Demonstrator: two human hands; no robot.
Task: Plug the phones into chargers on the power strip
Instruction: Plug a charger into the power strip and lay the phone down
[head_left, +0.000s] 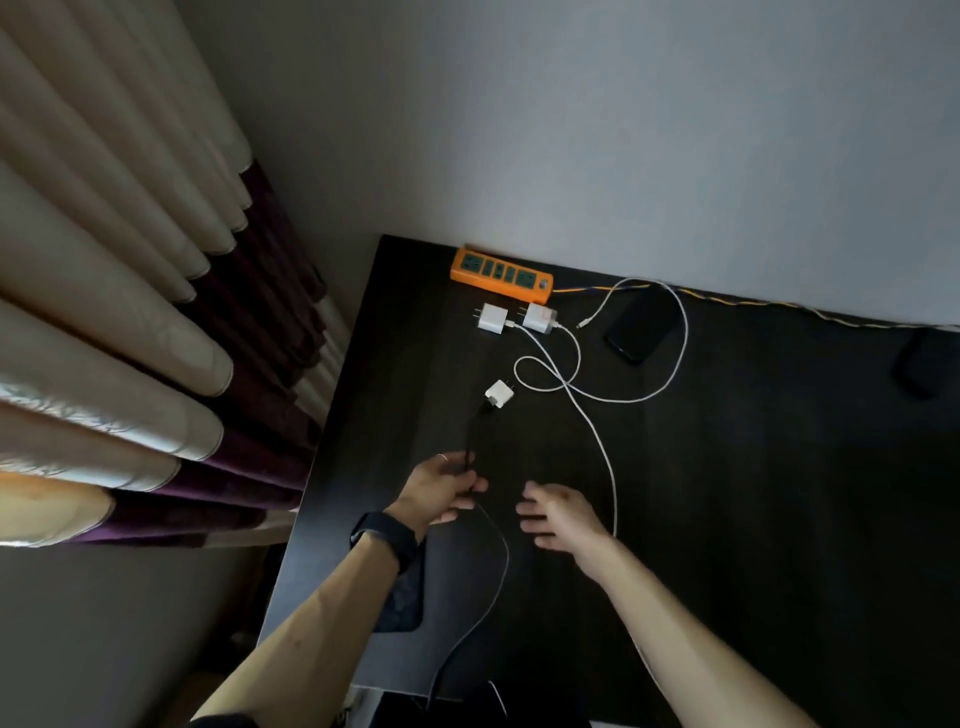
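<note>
Dark surface (727, 493) against a pale wall; pleated curtain (130, 312) on the left. One orange power strip (501, 274) at the far edge. Three white chargers:
- first charger (491, 318) and second charger (540, 317), just before the strip
- third charger (500, 395), nearer, on a black cable (469, 441)

One dark phone (641, 327) to the right, ringed by a white cable (687, 332). Left hand (441, 488): fingers clamped on the black cable. Right hand (558, 514): fingers spread, holding nothing.

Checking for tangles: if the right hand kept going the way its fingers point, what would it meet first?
Most likely the black cable held in the left hand, which lies just ahead of the open right hand, though depth is unclear.
</note>
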